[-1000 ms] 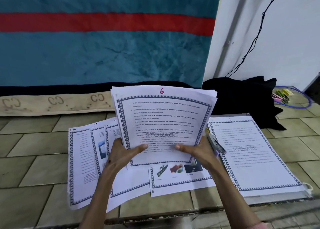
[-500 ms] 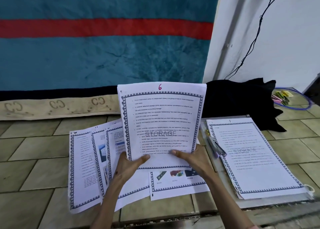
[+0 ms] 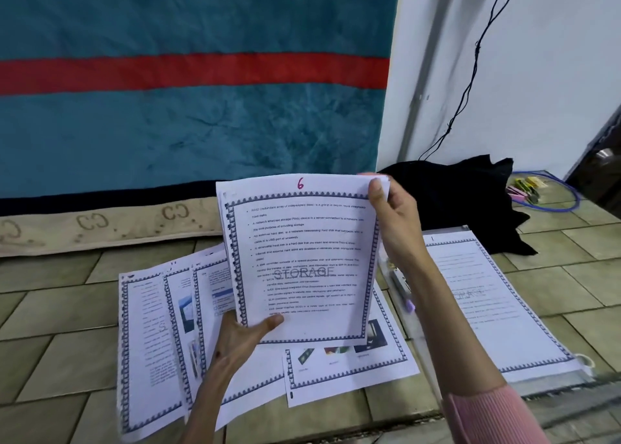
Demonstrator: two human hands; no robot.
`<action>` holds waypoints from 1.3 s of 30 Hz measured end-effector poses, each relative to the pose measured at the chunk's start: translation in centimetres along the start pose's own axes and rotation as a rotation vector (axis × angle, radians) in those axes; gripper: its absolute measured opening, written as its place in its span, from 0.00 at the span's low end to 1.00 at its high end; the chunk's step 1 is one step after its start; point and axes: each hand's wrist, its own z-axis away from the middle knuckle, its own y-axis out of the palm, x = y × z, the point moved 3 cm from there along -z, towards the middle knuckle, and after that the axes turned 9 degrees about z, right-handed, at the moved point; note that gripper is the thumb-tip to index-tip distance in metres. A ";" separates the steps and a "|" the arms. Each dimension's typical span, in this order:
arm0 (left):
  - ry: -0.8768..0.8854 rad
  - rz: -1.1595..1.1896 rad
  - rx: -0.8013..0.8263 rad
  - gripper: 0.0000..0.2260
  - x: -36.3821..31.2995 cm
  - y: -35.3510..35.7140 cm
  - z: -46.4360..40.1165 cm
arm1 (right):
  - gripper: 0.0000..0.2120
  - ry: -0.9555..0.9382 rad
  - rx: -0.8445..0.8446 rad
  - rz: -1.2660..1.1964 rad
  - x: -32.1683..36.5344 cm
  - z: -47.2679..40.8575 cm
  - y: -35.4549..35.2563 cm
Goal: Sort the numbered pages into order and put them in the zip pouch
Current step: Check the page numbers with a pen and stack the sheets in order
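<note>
While sorting is unfinished:
Floor (image 3: 60, 312): loose pages (image 3: 151, 343) fanned left; page 1 stack (image 3: 497, 302) right.
Held stack (image 3: 302, 262): page 6 on top.
Left hand (image 3: 235, 339): grip pinches bottom edge.
Right hand (image 3: 393, 215): grip pinches top corner.
Pouch: unidentified; filling remains.

Upright white bordered page (image 3: 302, 258): pink handwritten "6" at top, grey "STORAGE" watermark across middle. Flat white page at right (image 3: 487, 295): "1" at top. Beige fabric strip (image 3: 100, 223): repeated mirrored "CC" marks.
</note>
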 end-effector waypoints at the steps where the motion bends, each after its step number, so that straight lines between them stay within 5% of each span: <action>1: 0.003 -0.020 0.013 0.18 -0.1 0.1 0.1 | 0.09 -0.025 -0.035 0.028 0.3 -0.3 0.0; 5: -0.002 0.006 0.056 0.31 -0.6 0.3 0.4 | 0.11 -0.060 -0.103 0.055 0.5 -0.7 0.4; 9: -0.008 -0.015 0.001 0.16 -0.8 0.3 0.5 | 0.08 -0.028 -0.117 0.021 0.2 -0.5 1.0; 17: -0.102 -0.018 0.045 0.19 -1.4 0.2 0.6 | 0.17 -0.014 -0.161 0.060 0.6 -1.5 1.1; 20: -0.109 -0.124 0.193 0.31 -4.5 -0.9 1.0 | 0.25 -0.008 -0.211 0.025 1.5 -1.3 0.9; 23: 0.140 -0.179 -0.060 0.22 -10.5 -3.3 0.1 | 0.25 -0.012 -0.190 -0.003 2.8 -0.9 0.1; 26: 0.666 -0.188 -0.363 0.16 -19.4 -3.4 0.7 | 0.29 -0.007 -0.142 -0.020 3.2 -0.7 -0.2; 29: 0.998 -0.514 -0.119 0.16 -25.5 2.1 1.9 | 0.31 0.042 -0.093 -0.007 2.8 -0.6 0.1; 34: 0.568 -0.893 0.390 0.28 -25.1 9.7 -0.9 | 0.29 0.137 -0.090 -0.016 1.1 -0.4 -0.3; 39: 0.481 -1.006 0.464 0.14 -20.5 11.9 -3.1 | 0.19 0.268 -0.155 0.071 -2.0 0.2 -1.5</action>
